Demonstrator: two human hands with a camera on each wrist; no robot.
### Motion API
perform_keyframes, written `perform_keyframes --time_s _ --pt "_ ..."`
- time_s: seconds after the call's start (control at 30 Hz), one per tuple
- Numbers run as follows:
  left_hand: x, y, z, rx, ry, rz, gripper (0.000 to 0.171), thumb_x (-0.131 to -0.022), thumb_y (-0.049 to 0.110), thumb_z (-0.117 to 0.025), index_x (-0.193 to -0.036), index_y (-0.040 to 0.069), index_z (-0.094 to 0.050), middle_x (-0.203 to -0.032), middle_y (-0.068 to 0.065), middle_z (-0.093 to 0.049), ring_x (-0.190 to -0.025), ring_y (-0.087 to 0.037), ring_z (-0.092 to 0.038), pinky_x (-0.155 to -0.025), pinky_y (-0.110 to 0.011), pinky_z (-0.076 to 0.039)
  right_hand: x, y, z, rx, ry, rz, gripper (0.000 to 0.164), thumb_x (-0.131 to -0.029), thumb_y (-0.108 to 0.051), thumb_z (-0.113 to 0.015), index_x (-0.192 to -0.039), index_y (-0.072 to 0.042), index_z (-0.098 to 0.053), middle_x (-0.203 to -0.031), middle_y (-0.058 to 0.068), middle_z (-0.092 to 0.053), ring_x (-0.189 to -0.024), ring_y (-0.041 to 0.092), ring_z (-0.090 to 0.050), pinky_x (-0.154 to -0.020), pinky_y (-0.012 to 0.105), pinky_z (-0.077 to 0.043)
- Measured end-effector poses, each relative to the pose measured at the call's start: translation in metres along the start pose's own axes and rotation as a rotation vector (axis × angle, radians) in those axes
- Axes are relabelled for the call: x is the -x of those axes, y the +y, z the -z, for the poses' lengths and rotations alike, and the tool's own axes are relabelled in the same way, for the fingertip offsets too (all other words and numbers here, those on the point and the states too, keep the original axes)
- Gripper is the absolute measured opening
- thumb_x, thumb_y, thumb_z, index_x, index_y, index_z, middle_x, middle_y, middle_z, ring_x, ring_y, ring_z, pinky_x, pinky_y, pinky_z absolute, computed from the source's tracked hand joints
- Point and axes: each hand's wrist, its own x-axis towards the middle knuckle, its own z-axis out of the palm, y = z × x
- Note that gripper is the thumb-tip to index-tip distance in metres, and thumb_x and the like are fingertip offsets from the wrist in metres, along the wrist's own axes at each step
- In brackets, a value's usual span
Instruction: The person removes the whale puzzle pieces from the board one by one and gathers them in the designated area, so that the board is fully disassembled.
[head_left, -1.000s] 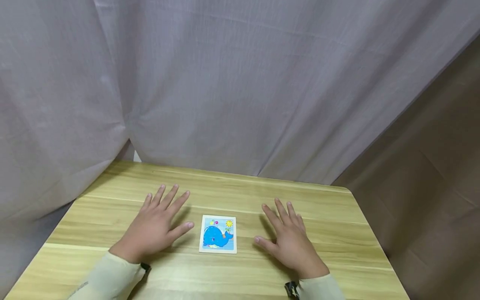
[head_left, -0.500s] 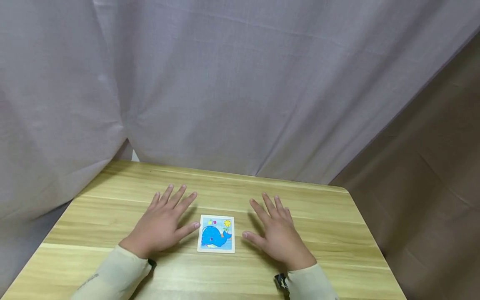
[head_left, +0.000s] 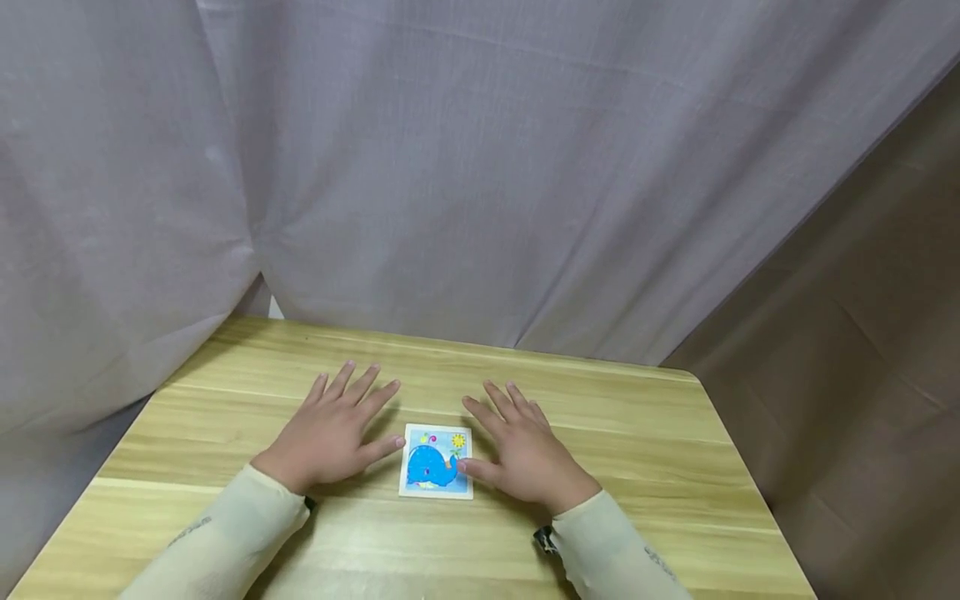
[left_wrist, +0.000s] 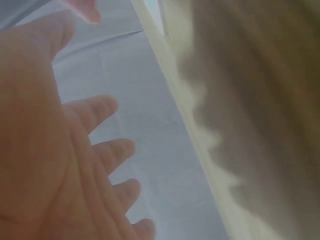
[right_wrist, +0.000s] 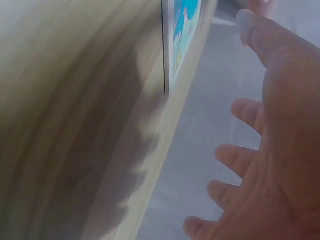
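A small square picture puzzle (head_left: 431, 471) with a blue whale, a yellow sun and a pale frame lies flat on the wooden table. To its left my left hand (head_left: 330, 437) hovers with spread, straight fingers, its thumb tip at the puzzle's upper left edge in the head view. My right hand (head_left: 528, 458) is on the other side, fingers spread; its thumb overlaps the whale's tail. Both hands hold nothing. In the right wrist view the puzzle (right_wrist: 182, 35) shows edge-on beyond the palm, which is raised over the table. The left wrist view shows the open left palm (left_wrist: 45, 135).
The wood-grain table (head_left: 360, 558) ends at a back edge against a grey curtain (head_left: 450, 183). A darker brown curtain (head_left: 847, 400) hangs along the right side. Dark straps show at the cuffs of both sleeves (head_left: 232, 533).
My right hand has moved left, so its thumb now overlaps the puzzle. My left hand has shifted a little to the right, closer to the puzzle. The puzzle stays in place.
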Motion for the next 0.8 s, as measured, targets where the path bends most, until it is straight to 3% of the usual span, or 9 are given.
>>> perform_keyframes --time_s 0.23,0.47,0.8 --pt "-0.008 0.006 0.003 0.032 -0.089 -0.003 0.09 -0.104 0.081 -0.057 -0.176 0.029 -0.042 -0.186 -0.015 -0.03 -0.173 -0.052 -0.019 -0.133 -0.081 -0.015 -0.021 -0.007 -0.001 -0.014 -0.06 0.065 0.094 -0.101 -0.076 -0.068 -0.177 -0.03 -0.038 -0.182 0.01 -0.039 -0.168 0.041 -0.039 -0.134 0.066 -0.035" --pt "-0.006 0.014 -0.001 0.084 -0.159 -0.006 0.104 -0.094 0.082 -0.072 -0.176 0.026 -0.042 -0.186 -0.017 -0.03 -0.173 -0.053 -0.018 -0.132 -0.083 -0.015 -0.036 -0.012 -0.006 -0.071 -0.123 0.077 0.083 -0.104 -0.061 -0.075 -0.171 -0.02 -0.05 -0.168 0.006 -0.056 -0.156 0.034 -0.053 -0.128 0.057 -0.047" --pt "-0.004 0.016 -0.012 0.144 -0.185 0.021 0.108 -0.09 0.081 -0.078 -0.175 0.025 -0.044 -0.185 -0.017 -0.031 -0.173 -0.054 -0.019 -0.13 -0.086 -0.017 -0.052 -0.022 -0.002 -0.087 -0.142 0.145 0.064 -0.105 -0.05 -0.076 -0.157 -0.013 -0.065 -0.147 0.005 -0.069 -0.133 0.026 -0.066 -0.118 0.048 -0.056"
